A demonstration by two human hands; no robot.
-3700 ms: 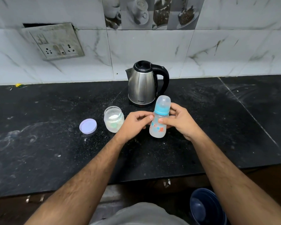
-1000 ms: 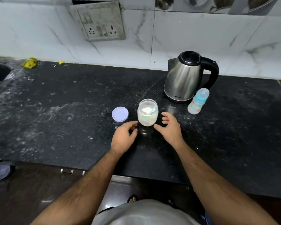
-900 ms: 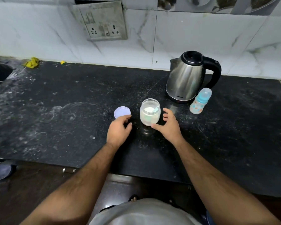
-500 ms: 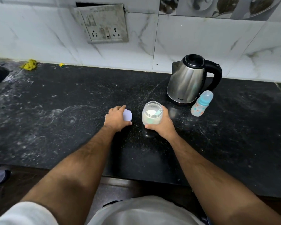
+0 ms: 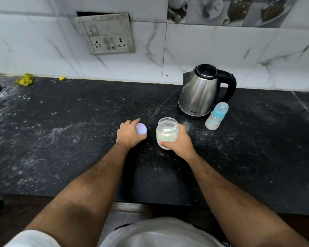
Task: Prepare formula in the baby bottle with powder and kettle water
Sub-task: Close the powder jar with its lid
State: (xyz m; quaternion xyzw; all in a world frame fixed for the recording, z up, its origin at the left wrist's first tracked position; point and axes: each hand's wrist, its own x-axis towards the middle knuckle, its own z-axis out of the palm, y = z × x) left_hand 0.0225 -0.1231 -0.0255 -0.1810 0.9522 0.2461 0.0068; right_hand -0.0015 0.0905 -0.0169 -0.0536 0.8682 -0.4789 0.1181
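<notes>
**Hands on powder jar and lid at a black stone counter**

A person's right hand (image 5: 179,141) wraps its fingers round a clear, round plastic jar (image 5: 167,133), open at the top and roughly half full of pale powder, with a light green scoop lying in it. The left hand (image 5: 129,133) curls its fingers over a flat, round lilac lid (image 5: 141,128) just left of the jar, on the speckled, powder-dusted black stone countertop (image 5: 61,139) about midway between its front edge and the back wall. Nearer the back edge stands a brushed-steel electric kettle (image 5: 199,93) with a black lid and handle. Just beside its base, to the right, stands a small translucent baby bottle (image 5: 215,118), printed in orange and blue, with a blue collar and clear domed cap; its contents cannot be told. Behind, marble-veined white tiles carry a grimy switch-and-socket plate (image 5: 106,33).
</notes>
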